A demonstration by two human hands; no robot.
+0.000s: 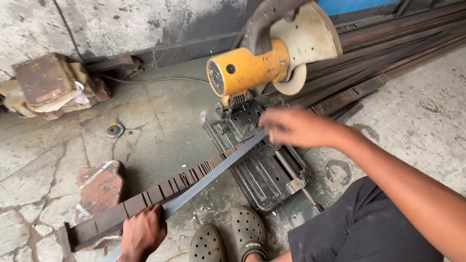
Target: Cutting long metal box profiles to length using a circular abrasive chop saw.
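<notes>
Both my hands are on long steel stock laid across the chop saw's base.

My left hand (142,233) is curled tight around the flat steel strip (209,178) near its close end, pressing it against the notched steel bar (142,200) that lies just beside it on the far side. From that grip the strip runs up and away to my right hand (295,127), which is blurred; its fingers rest on the strip's far end, though I cannot tell whether they pinch it. The chop saw (264,67) with its yellow motor sits just beyond that hand, its base (261,171) under the stock.
</notes>
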